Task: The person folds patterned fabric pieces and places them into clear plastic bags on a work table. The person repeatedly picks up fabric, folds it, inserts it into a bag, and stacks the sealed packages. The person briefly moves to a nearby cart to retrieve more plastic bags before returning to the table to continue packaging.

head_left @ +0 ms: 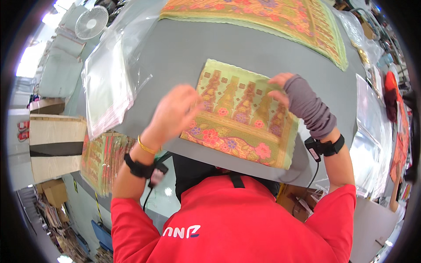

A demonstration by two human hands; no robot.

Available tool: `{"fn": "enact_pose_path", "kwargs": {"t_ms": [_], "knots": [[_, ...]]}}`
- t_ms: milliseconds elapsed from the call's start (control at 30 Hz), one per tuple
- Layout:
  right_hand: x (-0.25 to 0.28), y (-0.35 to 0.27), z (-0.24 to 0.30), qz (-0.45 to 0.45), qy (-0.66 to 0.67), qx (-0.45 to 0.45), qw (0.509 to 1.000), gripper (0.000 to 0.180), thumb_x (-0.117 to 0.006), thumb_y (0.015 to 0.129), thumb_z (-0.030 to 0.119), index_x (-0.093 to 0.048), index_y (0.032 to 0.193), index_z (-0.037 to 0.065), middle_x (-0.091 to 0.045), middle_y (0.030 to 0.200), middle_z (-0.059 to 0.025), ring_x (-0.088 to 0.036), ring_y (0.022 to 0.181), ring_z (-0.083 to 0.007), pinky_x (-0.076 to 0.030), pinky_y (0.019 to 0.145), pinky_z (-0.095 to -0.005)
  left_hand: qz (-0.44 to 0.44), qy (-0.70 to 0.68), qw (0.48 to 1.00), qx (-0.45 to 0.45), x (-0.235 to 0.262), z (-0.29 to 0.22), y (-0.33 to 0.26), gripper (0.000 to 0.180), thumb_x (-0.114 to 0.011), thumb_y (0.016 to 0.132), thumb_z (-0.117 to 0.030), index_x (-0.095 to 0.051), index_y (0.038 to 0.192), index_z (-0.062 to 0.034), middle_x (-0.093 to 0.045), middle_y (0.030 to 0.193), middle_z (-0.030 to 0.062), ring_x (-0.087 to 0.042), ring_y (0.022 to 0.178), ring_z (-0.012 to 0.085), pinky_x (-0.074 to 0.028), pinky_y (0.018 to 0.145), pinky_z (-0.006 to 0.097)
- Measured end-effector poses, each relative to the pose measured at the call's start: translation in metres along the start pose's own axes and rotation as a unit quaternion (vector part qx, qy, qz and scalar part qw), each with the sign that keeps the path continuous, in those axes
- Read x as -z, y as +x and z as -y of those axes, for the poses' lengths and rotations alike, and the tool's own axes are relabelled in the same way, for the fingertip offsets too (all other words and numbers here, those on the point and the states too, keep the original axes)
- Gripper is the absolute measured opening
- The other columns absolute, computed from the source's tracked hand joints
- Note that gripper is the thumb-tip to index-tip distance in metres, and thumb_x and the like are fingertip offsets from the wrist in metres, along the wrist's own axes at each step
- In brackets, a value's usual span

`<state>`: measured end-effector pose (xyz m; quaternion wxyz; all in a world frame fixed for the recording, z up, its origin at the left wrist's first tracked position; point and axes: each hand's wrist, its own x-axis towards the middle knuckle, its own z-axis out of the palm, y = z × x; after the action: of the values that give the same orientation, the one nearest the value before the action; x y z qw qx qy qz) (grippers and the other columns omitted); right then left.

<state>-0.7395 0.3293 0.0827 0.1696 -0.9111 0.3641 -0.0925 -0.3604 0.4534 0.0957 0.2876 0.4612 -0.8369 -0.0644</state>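
Observation:
A folded green cloth (pixel 237 114) with orange and pink flower patterns lies flat on the grey table in front of me. My left hand (pixel 175 111) is over its left edge, blurred by motion, and its fingers are too smeared to read. At the far right corner of the cloth is my right hand (pixel 283 90), its thumb and fingers apart with nothing seen between them. A grey sleeve (pixel 310 107) covers part of that hand and the wrist.
Clear plastic bags (pixel 107 85) lie stacked at the left, and more plastic sleeves (pixel 370 140) at the right. A larger patterned cloth (pixel 280 19) spreads across the far side of the grey table (pixel 175 52). Packed folded cloths (pixel 103 160) sit lower left. A white fan (pixel 91 22) stands beyond.

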Motion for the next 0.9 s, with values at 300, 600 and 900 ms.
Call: {"fn": "enact_pose_path", "kwargs": {"t_ms": [300, 600, 900], "knots": [[-0.075, 0.068, 0.127, 0.016, -0.033, 0.246, 0.969, 0.068, -0.084, 0.078, 0.062, -0.071, 0.127, 0.017, -0.053, 0.159, -0.0074, -0.042, 0.149, -0.037, -0.033, 0.12, -0.0608, -0.004, 0.011, 0.994, 0.11, -0.052, -0.042, -0.064, 0.025, -0.081, 0.085, -0.027, -0.064, 0.093, -0.0094, -0.058, 0.105, 0.0086, -0.057, 0.107, 0.0304, -0.048, 0.095, 0.043], [-0.109, 0.043, 0.128, -0.104, 0.024, 0.162, 0.981, 0.044, -0.08, 0.074, 0.008, -0.07, 0.117, 0.012, -0.068, 0.137, -0.0038, -0.062, 0.127, -0.0319, -0.045, 0.105, -0.051, 0.02, 0.235, 0.947, 0.217, 0.142, 0.154, -0.165, 0.009, -0.064, 0.091, -0.01, -0.069, 0.092, -0.0026, -0.066, 0.095, 0.0154, -0.066, 0.093, 0.0391, -0.056, 0.084, 0.049], [-0.101, 0.05, 0.144, -0.149, 0.067, 0.14, 0.977, 0.032, -0.074, 0.084, 0.003, -0.071, 0.115, 0.008, -0.07, 0.124, -0.0062, -0.063, 0.114, -0.0318, -0.05, 0.097, -0.0446, 0.119, 0.221, 0.9, 0.356, 0.17, 0.226, -0.156, 0.009, -0.064, 0.096, -0.009, -0.07, 0.099, -0.0018, -0.069, 0.123, 0.0144, -0.067, 0.114, 0.036, -0.055, 0.094, 0.041]]}}
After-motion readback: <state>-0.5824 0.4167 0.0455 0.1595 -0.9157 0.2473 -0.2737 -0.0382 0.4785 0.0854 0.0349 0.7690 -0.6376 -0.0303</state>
